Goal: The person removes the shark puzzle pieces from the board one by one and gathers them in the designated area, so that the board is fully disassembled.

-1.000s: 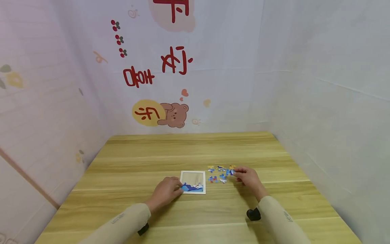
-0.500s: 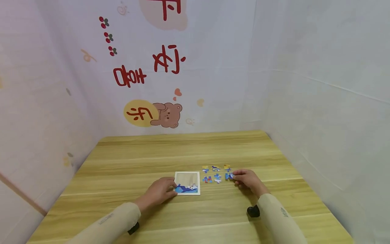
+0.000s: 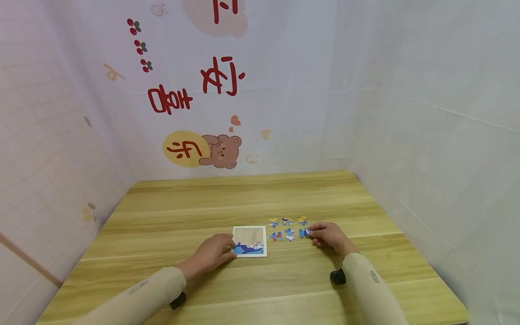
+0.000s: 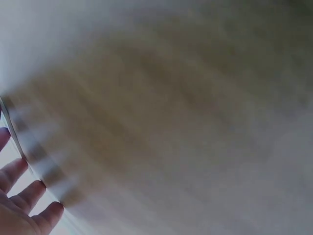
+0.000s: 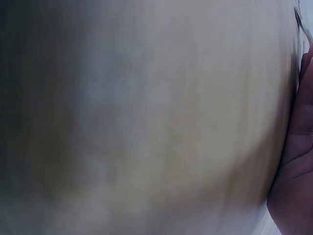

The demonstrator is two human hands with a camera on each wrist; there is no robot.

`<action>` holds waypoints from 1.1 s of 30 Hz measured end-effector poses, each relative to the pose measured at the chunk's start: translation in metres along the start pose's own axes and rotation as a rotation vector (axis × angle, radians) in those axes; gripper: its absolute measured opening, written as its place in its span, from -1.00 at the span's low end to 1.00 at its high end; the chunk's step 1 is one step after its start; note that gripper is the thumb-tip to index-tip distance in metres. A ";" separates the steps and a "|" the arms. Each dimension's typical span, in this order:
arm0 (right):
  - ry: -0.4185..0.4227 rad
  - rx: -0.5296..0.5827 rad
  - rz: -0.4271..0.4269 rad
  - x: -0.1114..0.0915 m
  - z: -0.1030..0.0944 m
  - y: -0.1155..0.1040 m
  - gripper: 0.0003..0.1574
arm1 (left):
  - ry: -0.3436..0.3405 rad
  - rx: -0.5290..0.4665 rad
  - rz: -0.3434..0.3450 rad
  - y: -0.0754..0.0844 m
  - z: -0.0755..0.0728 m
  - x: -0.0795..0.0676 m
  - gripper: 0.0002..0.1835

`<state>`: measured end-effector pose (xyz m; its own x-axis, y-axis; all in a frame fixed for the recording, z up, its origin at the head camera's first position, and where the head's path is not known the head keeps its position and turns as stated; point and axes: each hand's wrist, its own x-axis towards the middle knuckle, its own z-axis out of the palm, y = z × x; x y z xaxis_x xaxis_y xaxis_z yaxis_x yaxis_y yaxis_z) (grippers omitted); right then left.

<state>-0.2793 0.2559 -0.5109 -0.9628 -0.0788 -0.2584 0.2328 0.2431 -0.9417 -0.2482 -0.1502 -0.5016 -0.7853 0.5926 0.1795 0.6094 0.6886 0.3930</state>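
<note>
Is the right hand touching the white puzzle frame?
Apart: in the head view, loose puzzle pieces and bare tabletop lie between the right hand and the white puzzle frame.

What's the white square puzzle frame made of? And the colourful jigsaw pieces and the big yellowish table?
White square puzzle frame: maybe painted wood or plastic; its rim looks plain and smooth.
Small colourful jigsaw pieces: perhaps printed wood or card, flat with coloured patterns; too small to tell.
Yellowish table: wood or wood-look covering, softly shiny, with streaky grain.
</note>
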 end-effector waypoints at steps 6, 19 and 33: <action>0.023 -0.012 0.001 0.005 0.003 0.000 -0.71 | 0.019 0.022 -0.013 -0.001 0.003 0.000 -0.78; 0.051 -0.008 -0.005 0.004 0.007 -0.003 -0.68 | 0.020 0.025 -0.044 0.001 0.001 0.001 -0.78; 0.050 -0.001 0.000 -0.002 0.005 -0.003 -0.62 | 0.019 0.016 -0.046 0.004 0.002 -0.002 -0.73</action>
<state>-0.2776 0.2506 -0.5083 -0.9686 -0.0305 -0.2469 0.2323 0.2440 -0.9416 -0.2440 -0.1470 -0.5022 -0.8143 0.5524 0.1784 0.5742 0.7215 0.3870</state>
